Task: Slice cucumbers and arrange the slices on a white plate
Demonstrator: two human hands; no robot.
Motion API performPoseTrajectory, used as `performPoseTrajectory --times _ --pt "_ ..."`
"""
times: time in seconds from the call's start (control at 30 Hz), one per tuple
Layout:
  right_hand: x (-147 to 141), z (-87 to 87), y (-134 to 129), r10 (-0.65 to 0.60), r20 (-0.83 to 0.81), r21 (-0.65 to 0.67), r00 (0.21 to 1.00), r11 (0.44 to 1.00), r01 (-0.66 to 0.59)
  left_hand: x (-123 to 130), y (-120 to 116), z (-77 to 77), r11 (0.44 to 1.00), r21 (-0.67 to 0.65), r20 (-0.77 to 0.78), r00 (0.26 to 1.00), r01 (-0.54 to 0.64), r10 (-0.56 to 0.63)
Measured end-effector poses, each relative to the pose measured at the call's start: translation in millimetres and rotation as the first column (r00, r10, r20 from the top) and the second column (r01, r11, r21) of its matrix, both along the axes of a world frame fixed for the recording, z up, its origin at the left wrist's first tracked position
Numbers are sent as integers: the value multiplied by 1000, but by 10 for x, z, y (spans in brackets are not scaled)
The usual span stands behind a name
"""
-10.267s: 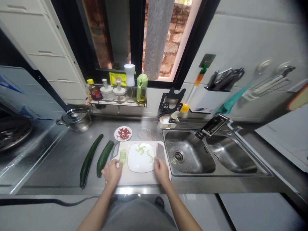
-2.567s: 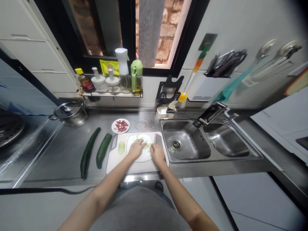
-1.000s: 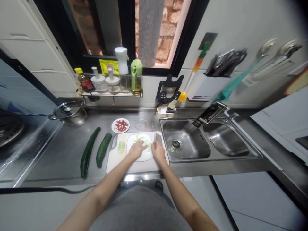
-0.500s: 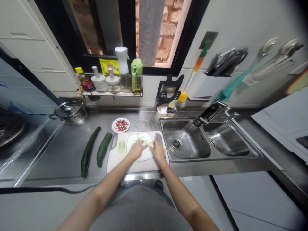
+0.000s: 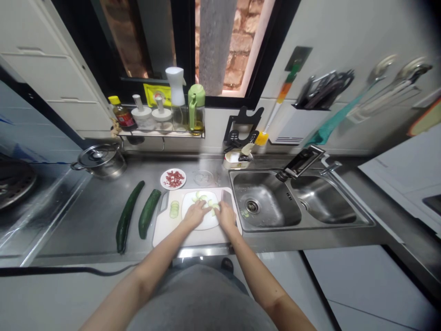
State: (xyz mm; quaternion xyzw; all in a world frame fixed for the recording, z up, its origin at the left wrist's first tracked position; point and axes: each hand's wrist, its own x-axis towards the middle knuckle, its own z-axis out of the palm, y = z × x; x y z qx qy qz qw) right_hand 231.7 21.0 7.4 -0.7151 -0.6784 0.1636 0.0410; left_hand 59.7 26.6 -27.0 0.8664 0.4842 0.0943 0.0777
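Pale green cucumber slices lie in an arc on a white plate, which rests on the white cutting board. My left hand is over the plate, its fingers drawn together at a slice. Opposite it, my right hand is at the plate's right rim, thumb and finger closed at another slice. A knife lies on the board by my right hand, its blade partly covered. An overlapping row of cucumber slices sits left of the plate. Fingertip details are small and blurred.
Two cucumbers, one long and one cut, lie left of the board. Behind it stands a small plate of chopped red pieces. A double sink is at right, a lidded pot at back left.
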Motion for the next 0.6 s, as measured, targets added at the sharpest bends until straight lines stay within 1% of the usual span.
performPoseTrajectory --times 0.13,0.27,0.4,0.5,0.6 --pt "-18 16 -10 10 18 17 1000 1000 -10 9 3 21 1000 3 5 1000 4 -4" --pt "-29 20 -15 39 39 -3 998 999 -39 21 1 49 1000 6 7 1000 19 -19" --pt "-34 4 -15 56 63 -8 996 998 -56 34 0 67 1000 8 -29 999 29 -29" --pt "-36 1 -17 55 80 2 995 998 -55 52 12 71 1000 -13 -49 999 23 -24" --pt "-43 20 -16 58 80 13 995 998 -59 72 24 79 999 -43 -24 1000 -4 3"
